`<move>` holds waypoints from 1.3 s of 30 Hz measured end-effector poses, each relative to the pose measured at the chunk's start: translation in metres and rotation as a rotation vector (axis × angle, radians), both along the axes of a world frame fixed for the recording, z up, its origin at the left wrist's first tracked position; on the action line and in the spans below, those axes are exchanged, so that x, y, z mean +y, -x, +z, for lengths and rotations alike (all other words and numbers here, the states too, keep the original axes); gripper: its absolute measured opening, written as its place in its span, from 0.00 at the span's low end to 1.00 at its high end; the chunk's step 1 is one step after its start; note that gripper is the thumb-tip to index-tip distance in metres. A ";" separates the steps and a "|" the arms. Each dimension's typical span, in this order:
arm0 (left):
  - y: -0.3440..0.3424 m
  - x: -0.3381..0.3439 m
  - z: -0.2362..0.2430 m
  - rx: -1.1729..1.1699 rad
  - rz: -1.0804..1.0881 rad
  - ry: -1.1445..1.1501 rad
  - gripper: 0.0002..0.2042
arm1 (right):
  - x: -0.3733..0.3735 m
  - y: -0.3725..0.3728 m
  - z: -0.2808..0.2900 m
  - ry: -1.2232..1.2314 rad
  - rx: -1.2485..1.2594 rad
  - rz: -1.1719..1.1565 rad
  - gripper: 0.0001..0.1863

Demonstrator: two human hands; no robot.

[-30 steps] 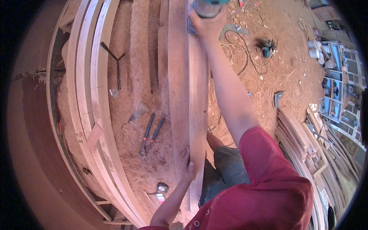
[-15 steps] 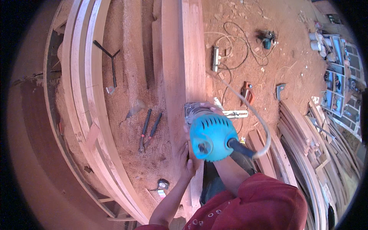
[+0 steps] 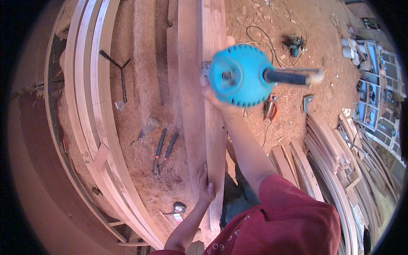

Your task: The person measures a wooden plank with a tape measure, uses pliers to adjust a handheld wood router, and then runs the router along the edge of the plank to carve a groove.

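Note:
A blue corded router (image 3: 240, 76) stands over the long wooden beam (image 3: 214, 140), its cable running off to the right. My right hand (image 3: 214, 97) is closed around its lower body; the router hides most of those fingers. Only a bit of the metal base (image 3: 205, 69) shows at the router's left side, against the beam. Nearer to me, my left hand (image 3: 205, 186) lies on the beam's upper edge with fingers stretched forward and the thumb apart.
Left of the beam lie pincers (image 3: 159, 146), a tape measure (image 3: 179, 208), a black three-armed wrench (image 3: 122, 74) and long curved timbers (image 3: 95, 102). To the right are an orange tool (image 3: 271, 109), a green power tool (image 3: 294, 46), loose cables and stacked wood (image 3: 323, 144).
The router and my right hand have moved forward along the beam, away from me, and the right arm is stretched out. My left hand stays near the same spot, now apart from the router.

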State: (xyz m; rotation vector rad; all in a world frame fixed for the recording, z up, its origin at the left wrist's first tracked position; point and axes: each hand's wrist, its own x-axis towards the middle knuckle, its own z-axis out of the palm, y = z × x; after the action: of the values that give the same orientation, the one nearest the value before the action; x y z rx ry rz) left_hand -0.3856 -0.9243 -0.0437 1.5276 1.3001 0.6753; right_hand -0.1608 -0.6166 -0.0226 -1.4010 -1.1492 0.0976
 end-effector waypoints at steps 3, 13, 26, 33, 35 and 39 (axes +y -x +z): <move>-0.002 -0.001 -0.002 -0.037 0.017 0.019 0.29 | 0.035 -0.015 0.000 -0.073 -0.029 -0.021 0.36; -0.001 0.002 0.001 0.006 -0.010 -0.027 0.28 | 0.125 -0.045 0.017 -0.169 -0.080 -0.127 0.44; 0.000 -0.008 -0.006 -0.031 0.023 0.042 0.30 | 0.094 -0.031 0.041 0.091 0.002 -0.186 0.49; -0.003 -0.001 0.000 0.020 0.001 -0.109 0.29 | -0.107 0.030 -0.040 0.577 0.191 0.177 0.32; -0.002 -0.004 -0.002 0.019 -0.006 -0.056 0.28 | -0.113 0.030 -0.042 0.538 0.234 0.189 0.31; 0.016 -0.035 -0.027 -0.025 -0.025 0.152 0.28 | -0.104 0.025 -0.034 0.458 0.283 0.211 0.30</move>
State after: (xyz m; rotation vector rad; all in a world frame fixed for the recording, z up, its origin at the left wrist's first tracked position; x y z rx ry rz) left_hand -0.4018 -0.9594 -0.0704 1.4064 1.2818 0.5645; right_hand -0.1856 -0.7206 -0.0561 -1.5938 -1.0699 0.7252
